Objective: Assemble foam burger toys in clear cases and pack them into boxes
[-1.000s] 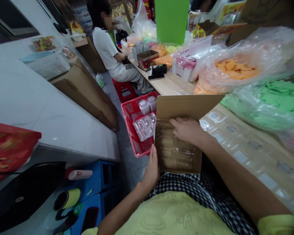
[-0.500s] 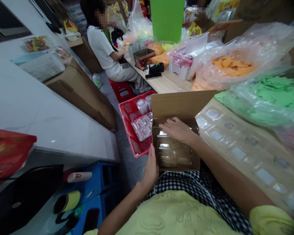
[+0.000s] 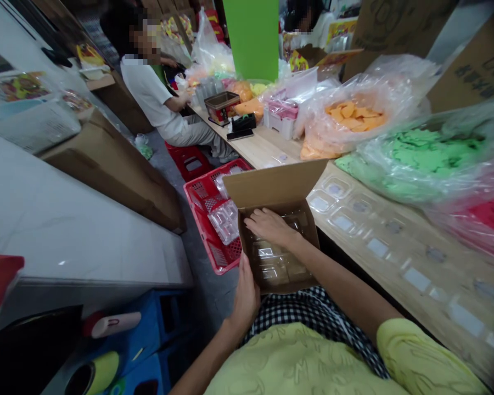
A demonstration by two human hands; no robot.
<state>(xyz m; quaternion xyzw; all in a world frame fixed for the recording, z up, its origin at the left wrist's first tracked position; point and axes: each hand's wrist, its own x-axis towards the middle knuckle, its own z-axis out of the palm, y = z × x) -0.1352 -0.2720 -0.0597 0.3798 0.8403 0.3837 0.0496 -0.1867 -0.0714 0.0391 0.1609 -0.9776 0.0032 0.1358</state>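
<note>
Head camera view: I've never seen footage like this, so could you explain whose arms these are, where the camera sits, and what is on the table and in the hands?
There is no machine here. The camera is worn on a person's head and looks down, so both arms are that person's own. The left hand grips the near edge of an open cardboard box at the lap. The right hand reaches inside, fingers spread on clear plastic trays. On the wooden table to the right lie rows of clear trays, a bag of orange pieces and a bag of green pieces. A red basket sits on the floor, and another person sits farther along.
</note>
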